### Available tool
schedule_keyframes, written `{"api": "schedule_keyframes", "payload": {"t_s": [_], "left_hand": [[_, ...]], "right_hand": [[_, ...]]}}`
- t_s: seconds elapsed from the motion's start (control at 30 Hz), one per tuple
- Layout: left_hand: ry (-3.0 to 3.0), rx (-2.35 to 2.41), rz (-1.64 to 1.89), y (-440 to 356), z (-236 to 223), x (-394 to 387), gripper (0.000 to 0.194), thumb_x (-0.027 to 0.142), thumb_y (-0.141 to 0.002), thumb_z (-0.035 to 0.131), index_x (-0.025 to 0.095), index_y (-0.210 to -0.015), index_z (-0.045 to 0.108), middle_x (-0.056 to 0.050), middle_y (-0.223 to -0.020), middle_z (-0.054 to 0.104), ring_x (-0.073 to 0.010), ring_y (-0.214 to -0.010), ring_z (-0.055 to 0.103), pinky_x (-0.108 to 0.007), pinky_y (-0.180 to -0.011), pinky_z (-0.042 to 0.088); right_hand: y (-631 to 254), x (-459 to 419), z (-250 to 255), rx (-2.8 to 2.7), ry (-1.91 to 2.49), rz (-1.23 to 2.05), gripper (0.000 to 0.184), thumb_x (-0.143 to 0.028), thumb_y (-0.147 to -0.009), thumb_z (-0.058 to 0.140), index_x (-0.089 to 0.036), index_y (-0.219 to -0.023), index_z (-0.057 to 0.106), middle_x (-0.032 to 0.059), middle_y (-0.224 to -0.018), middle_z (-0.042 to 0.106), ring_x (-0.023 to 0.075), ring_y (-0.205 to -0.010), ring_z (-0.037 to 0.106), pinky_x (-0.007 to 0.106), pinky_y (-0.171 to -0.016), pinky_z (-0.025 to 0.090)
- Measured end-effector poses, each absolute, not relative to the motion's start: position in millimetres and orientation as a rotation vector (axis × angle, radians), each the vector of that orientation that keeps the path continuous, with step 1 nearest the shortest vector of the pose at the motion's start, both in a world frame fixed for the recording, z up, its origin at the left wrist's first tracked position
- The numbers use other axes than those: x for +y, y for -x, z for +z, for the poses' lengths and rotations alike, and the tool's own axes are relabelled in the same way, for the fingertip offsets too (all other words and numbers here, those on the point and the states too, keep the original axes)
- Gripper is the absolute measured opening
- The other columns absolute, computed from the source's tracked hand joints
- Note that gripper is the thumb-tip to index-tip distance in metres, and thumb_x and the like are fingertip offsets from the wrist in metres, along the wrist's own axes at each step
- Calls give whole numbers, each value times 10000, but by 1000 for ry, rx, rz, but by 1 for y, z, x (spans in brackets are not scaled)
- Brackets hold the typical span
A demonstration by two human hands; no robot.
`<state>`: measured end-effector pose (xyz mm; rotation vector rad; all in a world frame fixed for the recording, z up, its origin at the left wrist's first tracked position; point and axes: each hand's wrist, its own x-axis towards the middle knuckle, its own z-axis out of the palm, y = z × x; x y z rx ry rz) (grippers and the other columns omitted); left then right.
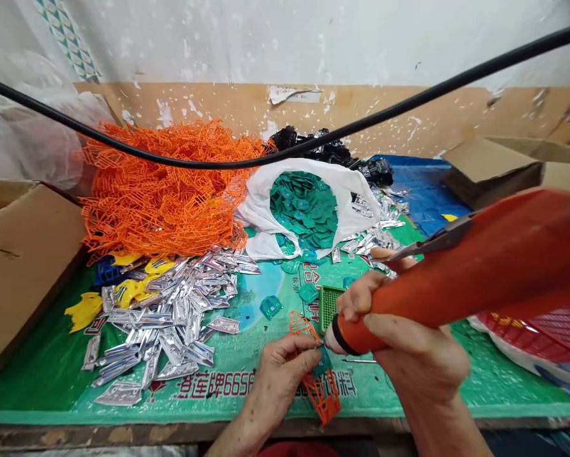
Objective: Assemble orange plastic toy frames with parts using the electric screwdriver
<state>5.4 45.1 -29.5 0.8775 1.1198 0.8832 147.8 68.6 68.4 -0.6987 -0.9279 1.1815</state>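
Observation:
My right hand (404, 343) wraps round a large orange-red power screwdriver (466, 266), which slants down to the left and has a pale nose with a black ring. Its tip meets the pinched thumb and forefinger of my left hand (285, 368). Whatever small dark thing lies between those fingertips is too small to name. Under them, on the green sheet, is an orange plastic frame (330, 406) with a teal plastic piece (324, 363) in it, partly covered by my fingers. A small green basket (329, 308) stands just behind the screwdriver's nose.
Orange frames (165, 190) are heaped at back left, with silver pieces (180, 317) in front. A white bag (356, 197) of teal pieces lies behind. Cardboard boxes (32, 266) flank the table. A black cable (247, 164) hangs across. A red basket (546, 330) sits right.

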Motion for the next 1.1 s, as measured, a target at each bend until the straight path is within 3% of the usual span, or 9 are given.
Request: {"api": "schedule_keyframes", "payload": {"t_s": [0.3,0.5,0.8,1.1], "left_hand": [[-942,1140,863,-3,-33,45,302,363,-676,747,173,-906,798,-61,-884,749,-200,-754,597,-299,-701,439],[-1015,1139,850,-2,-30,46,212,367,-720,712,197,-809,803,-65,-890,748,-235,-850,617,-326,-787,451],[-1006,1209,923,-5,-31,46,156,326,-672,714,175,-639,734,-25,-703,657,-159,-655,527,-274,-646,408],[-1109,1258,986,-8,-26,47,119,264,-668,672,174,-598,707,-10,-647,604,-144,-625,506,-260,-623,397]], "right_hand": [[-149,68,67,-942,723,1189,496,-132,-605,744,-297,-1051,602,-41,-649,622,153,-594,562,312,-569,494],[-150,66,66,-957,716,1192,522,-142,-630,756,-312,-1095,592,-42,-671,628,153,-598,565,319,-582,497],[-147,64,69,-944,730,1195,506,-149,-620,752,-338,-1064,601,-58,-672,626,147,-583,555,317,-556,514],[-142,62,72,-904,737,1189,533,-94,-588,718,-278,-1071,594,-40,-656,617,149,-584,560,304,-546,510]]}}
